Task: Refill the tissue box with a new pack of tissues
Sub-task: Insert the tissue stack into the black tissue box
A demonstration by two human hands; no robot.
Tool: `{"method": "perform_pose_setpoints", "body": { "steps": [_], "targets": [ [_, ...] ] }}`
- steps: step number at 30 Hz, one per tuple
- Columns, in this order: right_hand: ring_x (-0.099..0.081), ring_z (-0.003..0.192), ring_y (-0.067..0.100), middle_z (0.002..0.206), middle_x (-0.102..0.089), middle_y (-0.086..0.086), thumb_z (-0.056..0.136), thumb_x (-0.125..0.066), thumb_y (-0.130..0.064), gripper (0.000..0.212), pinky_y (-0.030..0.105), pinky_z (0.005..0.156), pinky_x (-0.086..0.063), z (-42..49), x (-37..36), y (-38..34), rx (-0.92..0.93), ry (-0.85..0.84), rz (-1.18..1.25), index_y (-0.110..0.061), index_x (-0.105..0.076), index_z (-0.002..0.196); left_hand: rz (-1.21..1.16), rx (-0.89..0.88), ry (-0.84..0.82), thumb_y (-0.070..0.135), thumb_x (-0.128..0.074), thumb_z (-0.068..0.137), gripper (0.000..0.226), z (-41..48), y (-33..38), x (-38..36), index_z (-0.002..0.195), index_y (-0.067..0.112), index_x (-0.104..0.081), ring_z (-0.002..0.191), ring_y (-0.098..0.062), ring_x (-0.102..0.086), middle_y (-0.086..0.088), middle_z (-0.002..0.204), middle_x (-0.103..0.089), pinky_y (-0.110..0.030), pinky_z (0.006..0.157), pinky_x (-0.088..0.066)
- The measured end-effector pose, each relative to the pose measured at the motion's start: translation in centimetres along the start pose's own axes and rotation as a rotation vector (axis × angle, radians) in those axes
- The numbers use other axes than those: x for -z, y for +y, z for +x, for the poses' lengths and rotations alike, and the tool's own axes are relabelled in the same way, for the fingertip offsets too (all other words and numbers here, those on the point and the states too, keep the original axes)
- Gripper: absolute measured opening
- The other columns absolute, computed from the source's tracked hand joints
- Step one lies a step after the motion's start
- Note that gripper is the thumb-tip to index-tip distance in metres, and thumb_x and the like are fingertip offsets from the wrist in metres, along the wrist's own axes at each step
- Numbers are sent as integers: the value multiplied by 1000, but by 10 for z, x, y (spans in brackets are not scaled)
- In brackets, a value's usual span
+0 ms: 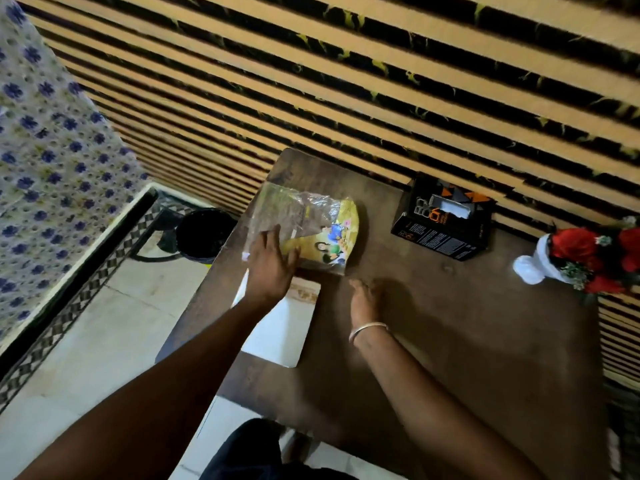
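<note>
Flat tissue pack (311, 226); black tissue box (443, 220) apart

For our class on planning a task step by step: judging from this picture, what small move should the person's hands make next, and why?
Probably close the left hand on the tissue pack and lift it. The hand lies open on the pack's near edge without gripping, the right hand rests flat on the table, and the black tissue box sits apart, to the right.

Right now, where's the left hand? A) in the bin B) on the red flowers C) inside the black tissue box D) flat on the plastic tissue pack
D: the left hand lies open on the plastic tissue pack, well apart from the black tissue box by the wall.
</note>
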State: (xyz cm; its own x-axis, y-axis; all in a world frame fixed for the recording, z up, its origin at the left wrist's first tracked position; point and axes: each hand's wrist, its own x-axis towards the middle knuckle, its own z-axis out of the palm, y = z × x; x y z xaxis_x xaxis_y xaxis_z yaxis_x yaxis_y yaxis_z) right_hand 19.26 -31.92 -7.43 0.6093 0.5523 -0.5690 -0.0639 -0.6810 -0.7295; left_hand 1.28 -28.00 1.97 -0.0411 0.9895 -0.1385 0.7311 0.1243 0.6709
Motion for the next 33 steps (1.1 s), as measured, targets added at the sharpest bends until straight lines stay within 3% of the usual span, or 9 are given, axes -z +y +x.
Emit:
{"method": "perform_pose_setpoints", "body": {
  "steps": [4, 7, 12, 15, 19, 22, 25, 27, 33],
  "targets": [
    [-38, 138, 35, 153, -35, 19, 87, -67, -17, 70, 48, 116, -32, -2, 55, -70, 121, 145, 204, -6, -34, 148, -115, -118, -163, 40, -48, 100, 65, 31, 55, -33, 154, 9, -28, 142, -34, -36, -19, 154, -36, -41, 116, -30],
    [-49, 122, 25, 144, -46, 15, 90, -64, -9, 66, 41, 113, -37, 21, 92, -98, 140, 214, 348, -7, -33, 148, -166, -166, -259, 40, -47, 101, 66, 47, 95, -56, 153, 5, -29, 139, -35, -40, -21, 152, -40, -36, 114, -31],
    [-50, 131, 33, 147, -46, 18, 89, -65, -16, 68, 41, 111, -39, 72, 135, -119, 110, 260, 420, -8, -32, 148, -188, -142, -381, 50, -43, 100, 72, 66, 141, -96, 155, 8, -22, 143, -34, -38, -20, 158, -33, -40, 117, -32],
    [-55, 126, 38, 148, -44, 21, 74, -68, -36, 90, 50, 108, -45, 104, 153, -123, 43, 248, 422, -10, -27, 150, -223, -108, -403, 53, -42, 99, 75, 78, 159, -118, 156, 9, -20, 144, -35, -38, -19, 159, -32, -46, 119, -31],
    [-53, 128, 40, 152, -40, 19, 65, -70, -46, 107, 55, 105, -47, 137, 166, -129, 17, 221, 419, -20, -16, 154, -267, -78, -409, 47, -42, 101, 72, 90, 183, -140, 156, 8, -17, 145, -33, -35, -19, 159, -32, -40, 116, -32],
    [-57, 120, 36, 143, -50, 21, 78, -69, -34, 89, 51, 105, -46, 156, 172, -133, 37, 157, 330, -16, -23, 151, -370, 8, -457, 44, -44, 101, 68, 102, 196, -155, 156, 14, -18, 141, -34, -41, -18, 157, -36, -45, 116, -37],
    [-60, 110, 32, 128, -61, 17, 86, -64, -29, 58, 49, 103, -47, 164, 175, -133, 52, 78, 236, -15, -44, 139, -518, 34, -531, 33, -45, 103, 48, 109, 196, -166, 148, 18, -36, 124, -33, -58, -13, 135, -57, -52, 102, -51],
    [-61, 110, 34, 122, -63, 13, 88, -59, -31, 48, 50, 102, -48, 163, 178, -131, 64, 62, 182, -17, -49, 133, -571, 48, -543, 27, -44, 104, 42, 107, 197, -169, 144, 16, -40, 119, -32, -61, -11, 130, -59, -47, 95, -55],
    [-59, 119, 36, 134, -59, 17, 92, -56, -29, 53, 50, 105, -46, 134, 187, -103, 51, 102, 112, -12, -45, 141, -587, 59, -482, 27, -44, 104, 40, 65, 193, -165, 142, 14, -44, 110, -21, -66, -6, 125, -63, -20, 78, -56]
  ]
}}
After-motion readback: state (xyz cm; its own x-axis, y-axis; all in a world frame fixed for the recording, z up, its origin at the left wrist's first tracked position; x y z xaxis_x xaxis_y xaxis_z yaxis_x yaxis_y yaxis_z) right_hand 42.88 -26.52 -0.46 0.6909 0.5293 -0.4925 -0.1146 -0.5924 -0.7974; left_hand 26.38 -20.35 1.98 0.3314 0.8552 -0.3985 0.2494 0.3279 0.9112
